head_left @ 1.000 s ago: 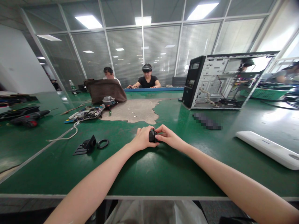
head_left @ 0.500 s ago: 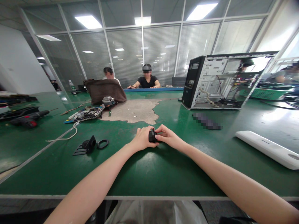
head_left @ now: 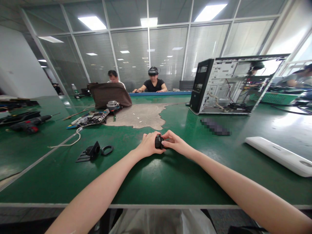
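Just above the green table, a small black faceted, roughly cylindrical part sits between my two hands. My left hand wraps round it from the left, with the thumb below. My right hand pinches its right side between thumb and fingers. Part of it is hidden by the fingers, so its exact kind cannot be made out. Left of my hands lie a black ring and a black slotted bracket with a round socket.
An opened computer case stands back right. Nearer are a dark blurred object and a long white plastic piece. To the left lie circuit boards, a white cable and a power drill. Two people sit opposite.
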Demonstrator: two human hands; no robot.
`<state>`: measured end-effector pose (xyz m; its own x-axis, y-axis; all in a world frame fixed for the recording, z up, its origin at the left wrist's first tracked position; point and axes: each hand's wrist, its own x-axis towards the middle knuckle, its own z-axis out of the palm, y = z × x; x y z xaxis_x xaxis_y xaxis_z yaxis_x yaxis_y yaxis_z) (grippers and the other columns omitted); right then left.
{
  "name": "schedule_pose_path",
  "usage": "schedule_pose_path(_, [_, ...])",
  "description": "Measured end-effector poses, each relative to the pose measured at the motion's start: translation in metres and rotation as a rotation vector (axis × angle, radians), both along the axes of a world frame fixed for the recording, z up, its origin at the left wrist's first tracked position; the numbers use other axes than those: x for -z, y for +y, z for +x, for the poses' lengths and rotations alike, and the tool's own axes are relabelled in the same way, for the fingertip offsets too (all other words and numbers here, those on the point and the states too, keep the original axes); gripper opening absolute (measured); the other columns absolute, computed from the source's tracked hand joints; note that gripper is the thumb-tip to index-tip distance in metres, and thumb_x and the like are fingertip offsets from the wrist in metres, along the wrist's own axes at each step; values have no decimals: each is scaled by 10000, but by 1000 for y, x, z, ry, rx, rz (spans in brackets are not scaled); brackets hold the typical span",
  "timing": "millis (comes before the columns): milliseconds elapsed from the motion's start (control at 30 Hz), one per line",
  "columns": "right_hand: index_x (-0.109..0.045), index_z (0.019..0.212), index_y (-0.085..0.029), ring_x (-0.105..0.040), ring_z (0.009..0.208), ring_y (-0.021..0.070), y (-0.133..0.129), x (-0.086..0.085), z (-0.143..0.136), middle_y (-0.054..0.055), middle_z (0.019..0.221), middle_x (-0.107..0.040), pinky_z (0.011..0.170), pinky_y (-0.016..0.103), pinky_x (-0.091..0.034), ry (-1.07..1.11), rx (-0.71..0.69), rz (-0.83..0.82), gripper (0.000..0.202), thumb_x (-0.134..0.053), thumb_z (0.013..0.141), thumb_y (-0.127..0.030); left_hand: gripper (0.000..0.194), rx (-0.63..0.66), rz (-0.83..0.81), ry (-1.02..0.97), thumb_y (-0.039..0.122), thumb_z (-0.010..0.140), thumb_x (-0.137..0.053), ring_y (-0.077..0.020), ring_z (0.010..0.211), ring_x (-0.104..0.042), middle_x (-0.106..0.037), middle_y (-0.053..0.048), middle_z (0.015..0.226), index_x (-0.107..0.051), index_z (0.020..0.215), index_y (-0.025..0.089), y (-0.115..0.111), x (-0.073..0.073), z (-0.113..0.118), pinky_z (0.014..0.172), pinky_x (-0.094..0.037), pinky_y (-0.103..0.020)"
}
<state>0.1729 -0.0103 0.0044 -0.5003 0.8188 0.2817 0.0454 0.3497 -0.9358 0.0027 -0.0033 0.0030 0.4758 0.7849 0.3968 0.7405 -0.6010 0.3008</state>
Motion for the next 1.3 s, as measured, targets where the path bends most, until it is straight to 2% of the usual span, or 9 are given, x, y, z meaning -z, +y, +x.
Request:
schedule_pose_path(100, [-456, 840, -193, -552, 726, 106, 3, 2, -1, -8, 863, -528, 665, 261, -463, -4, 21, -14, 192, -577, 726, -291, 581, 4, 9, -3, 485, 555, -639, -232, 858, -510, -548, -16, 958, -408, 1020, 225, 1, 1, 0, 746, -298, -333])
schedule_pose_path(267, [-468, 934, -193, -553, 751, 121, 7, 7, -1, 21, 923, -525, 697, 297, -469, -48, 90, -61, 257, -572, 727, -304, 587, 11, 2, 3, 495, 557, -635, -231, 852, -510, -550, -15, 956, -402, 1023, 225, 2, 2, -1, 736, -299, -330])
schedule_pose_path(500, [-454, 903, -200, -540, 879, 154, 2, 2, 1, 17, 906, -555, 773, 319, -448, -13, -45, 9, 290, -633, 680, -250, 561, 4, 0, 3, 461, 562, -639, -230, 861, -510, -551, -10, 946, -405, 1015, 226, 1, 1, 0, 735, -298, -324])
schedule_pose_path(667, [-454, 882, -200, -550, 786, 125, 3, 4, 1, 5, 886, -540, 715, 290, -452, -3, -10, -10, 217, -579, 730, -290, 583, 0, 3, 3, 472, 548, -646, -231, 853, -512, -549, -11, 955, -406, 1018, 226, 1, 1, 0, 736, -296, -330])
schedule_pose_path(833, [-463, 950, -198, -549, 770, 126, 6, 8, 1, 25, 945, -527, 708, 298, -454, -54, 60, -36, 277, -575, 727, -318, 590, 4, -3, 4, 481, 555, -642, -235, 866, -513, -549, -19, 960, -403, 1029, 223, 0, 0, 0, 745, -300, -333])
schedule_pose_path(1067, [-453, 890, -195, -538, 875, 147, 1, 0, 2, 19, 919, -555, 764, 306, -445, -14, -46, 15, 289, -636, 675, -256, 564, -1, 0, 1, 455, 559, -644, -233, 862, -517, -552, -14, 952, -408, 1017, 226, -1, 0, 0, 735, -302, -332])
schedule_pose_path(1200, [-460, 871, -195, -548, 823, 133, 2, 2, 1, 9, 897, -551, 744, 298, -447, -5, -4, 3, 214, -583, 724, -290, 578, -4, -1, 2, 461, 552, -646, -237, 872, -514, -551, -16, 957, -409, 1024, 226, -1, 0, 1, 740, -300, -334])
schedule_pose_path(1300, [-456, 899, -199, -552, 782, 130, 4, 5, 0, 8, 880, -554, 725, 304, -451, -24, 27, -8, 233, -572, 730, -311, 578, -3, -6, 2, 466, 552, -645, -234, 862, -515, -551, -16, 950, -410, 1021, 226, 0, 0, 0, 740, -300, -336])
